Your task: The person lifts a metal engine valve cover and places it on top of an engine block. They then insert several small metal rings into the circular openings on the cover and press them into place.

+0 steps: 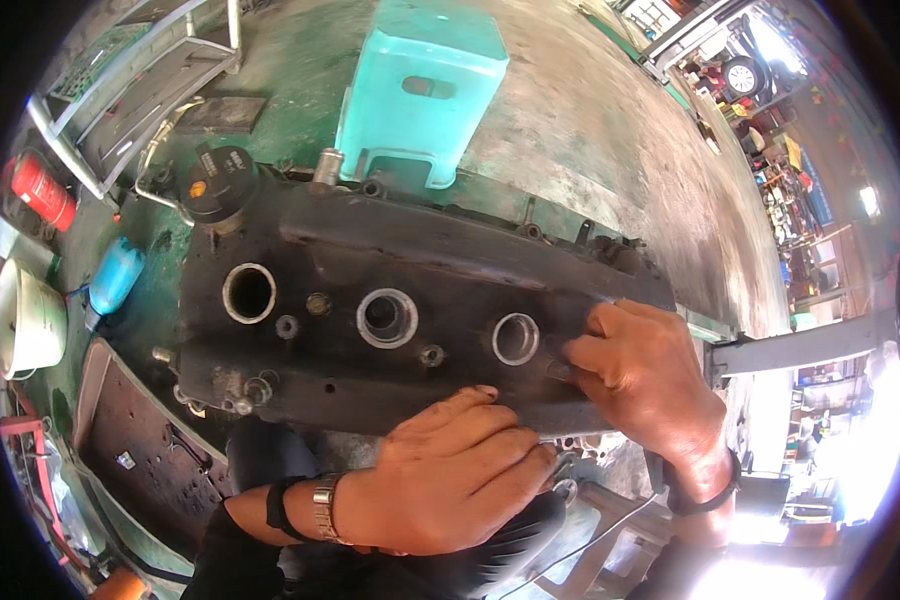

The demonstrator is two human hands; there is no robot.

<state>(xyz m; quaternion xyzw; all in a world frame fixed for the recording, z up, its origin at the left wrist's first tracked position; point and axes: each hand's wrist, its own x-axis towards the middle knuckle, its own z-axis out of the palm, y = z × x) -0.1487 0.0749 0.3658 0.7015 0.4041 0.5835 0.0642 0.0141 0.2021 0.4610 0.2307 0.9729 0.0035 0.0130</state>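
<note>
A black engine valve cover (430, 260) lies across the middle of the view, with three round ringed holes along it. At its left end sits a black oil filler cap (222, 185). My right hand (650, 375) bears down on the cover's right end, fingers curled in; whatever they grip is hidden beneath them. My left hand (460, 475) hovers at the cover's near edge, back upward, fingers bent to the right with the little finger apart. Its thumb is hidden, and a small grey metal piece shows by the index fingertip, too unclear to name.
Behind the cover stands a turquoise plastic stool (425, 85). A tray (130, 455) with a wrench lies at the near left. Farther left are a white bucket (32, 315), a blue bottle (117, 275) and a red fire extinguisher (42, 190). A grey metal beam (805, 345) is at the right.
</note>
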